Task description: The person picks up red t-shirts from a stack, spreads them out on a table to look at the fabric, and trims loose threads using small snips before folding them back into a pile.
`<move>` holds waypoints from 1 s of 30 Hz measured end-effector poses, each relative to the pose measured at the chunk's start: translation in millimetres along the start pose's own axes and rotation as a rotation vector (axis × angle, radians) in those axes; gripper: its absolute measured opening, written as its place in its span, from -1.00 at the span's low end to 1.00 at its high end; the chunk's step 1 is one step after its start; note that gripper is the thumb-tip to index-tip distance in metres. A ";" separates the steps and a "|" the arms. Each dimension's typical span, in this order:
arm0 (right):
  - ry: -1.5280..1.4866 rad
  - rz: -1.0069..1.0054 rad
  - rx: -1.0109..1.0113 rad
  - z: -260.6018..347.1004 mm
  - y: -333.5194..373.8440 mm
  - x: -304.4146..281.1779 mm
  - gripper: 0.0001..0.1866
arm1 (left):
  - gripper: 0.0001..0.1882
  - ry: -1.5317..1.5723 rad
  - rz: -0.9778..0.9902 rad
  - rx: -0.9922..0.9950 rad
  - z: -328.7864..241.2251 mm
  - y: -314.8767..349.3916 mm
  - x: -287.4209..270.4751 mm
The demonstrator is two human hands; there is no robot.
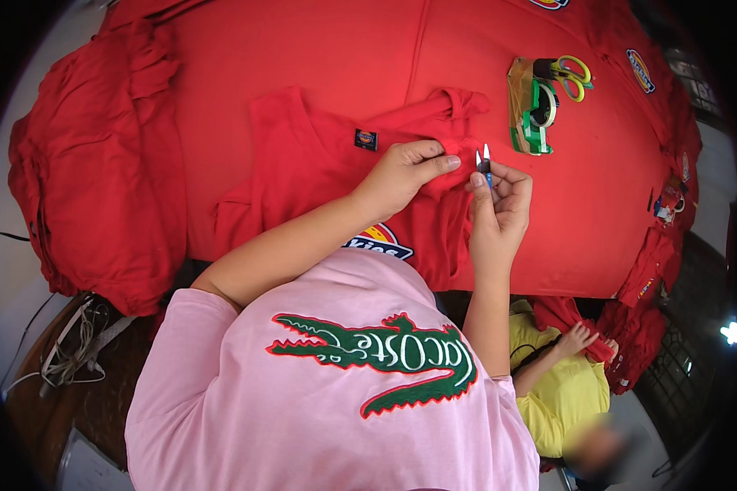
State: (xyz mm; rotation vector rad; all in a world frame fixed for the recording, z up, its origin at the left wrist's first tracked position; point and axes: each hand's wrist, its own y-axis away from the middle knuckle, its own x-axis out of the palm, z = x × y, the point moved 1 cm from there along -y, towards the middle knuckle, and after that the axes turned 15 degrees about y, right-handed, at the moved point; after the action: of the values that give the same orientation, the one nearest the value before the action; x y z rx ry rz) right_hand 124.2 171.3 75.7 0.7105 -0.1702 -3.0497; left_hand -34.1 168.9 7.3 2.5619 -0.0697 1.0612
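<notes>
A red sleeveless shirt (pixel 303 155) with a dark neck label lies spread in front of me, partly lifted at its right side. My left hand (pixel 409 170) pinches a fold of that shirt between thumb and fingers. Just right of it, my right hand (pixel 499 195) is closed round a small pair of thread snips (pixel 485 164) with a blue handle. The snips' pale blades point away from me and stand a little apart, beside the pinched cloth. Whether they touch the fabric I cannot tell.
A tape dispenser (pixel 534 123) stands at the far right, with yellow-handled scissors (pixel 573 78) at its top. At the left is a heap of red garments (pixel 98 164). A co-worker in a yellow top (pixel 561 401) handles red cloth at the lower right. Cables (pixel 82 344) hang at the lower left.
</notes>
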 end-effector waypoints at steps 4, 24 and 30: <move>-0.043 0.093 0.020 4.3 0.8 -0.9 -0.76 | -0.85 0.305 -0.003 -0.100 -5.9 3.7 9.2; 0.094 -0.121 0.109 -27.1 -28.2 -15.9 -0.84 | -0.84 0.199 0.006 -0.090 -2.3 5.3 -1.0; 0.856 -0.195 0.028 -140.5 -45.9 -47.8 -0.71 | -0.70 0.368 -0.085 -0.158 -33.4 15.8 24.3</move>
State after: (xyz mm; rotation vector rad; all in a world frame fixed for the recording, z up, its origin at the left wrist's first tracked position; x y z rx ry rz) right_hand 229.9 203.7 -33.5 2.0172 -0.1303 -2.5850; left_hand -42.1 168.1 50.7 2.1742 0.0486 1.4138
